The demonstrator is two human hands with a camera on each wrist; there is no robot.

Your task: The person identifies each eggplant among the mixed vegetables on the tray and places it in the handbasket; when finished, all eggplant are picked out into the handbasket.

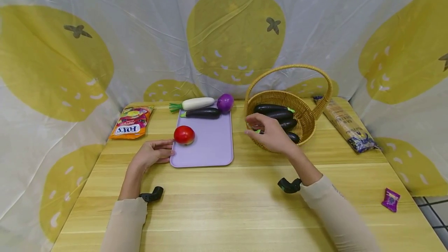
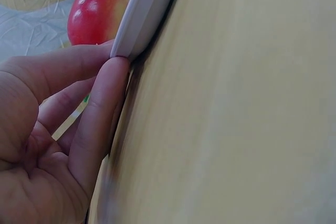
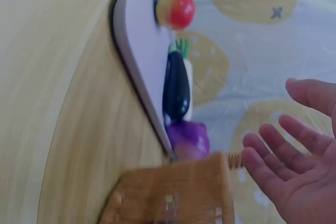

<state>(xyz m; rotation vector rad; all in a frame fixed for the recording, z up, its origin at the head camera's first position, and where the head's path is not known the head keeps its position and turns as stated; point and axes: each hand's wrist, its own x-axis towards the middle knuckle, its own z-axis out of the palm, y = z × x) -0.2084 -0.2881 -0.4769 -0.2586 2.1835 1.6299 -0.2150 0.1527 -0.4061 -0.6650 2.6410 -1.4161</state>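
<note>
My left hand (image 1: 153, 153) pinches the left rim of a lilac tray (image 1: 210, 154) between thumb and fingers, as the left wrist view shows. On the tray, near that hand, sits a red and yellow apple (image 1: 184, 135). A dark eggplant (image 1: 203, 113), a white radish (image 1: 198, 104) with green leaves and a round purple vegetable (image 1: 225, 103) lie along its far edge. Fingers spread and holding nothing, my right hand (image 1: 272, 135) hovers over the near left side of a wicker basket (image 1: 308, 118). Several eggplants (image 1: 271, 109) lie inside, partly hidden by that hand.
The basket's tall handle (image 1: 292, 66) arches above it. At the far left lies a Fox's candy bag (image 1: 132, 122); a long tan packet (image 1: 346, 123) lies right of the basket. A small purple wrapped sweet (image 1: 391, 200) is near the table's right edge. A patterned cloth hangs behind.
</note>
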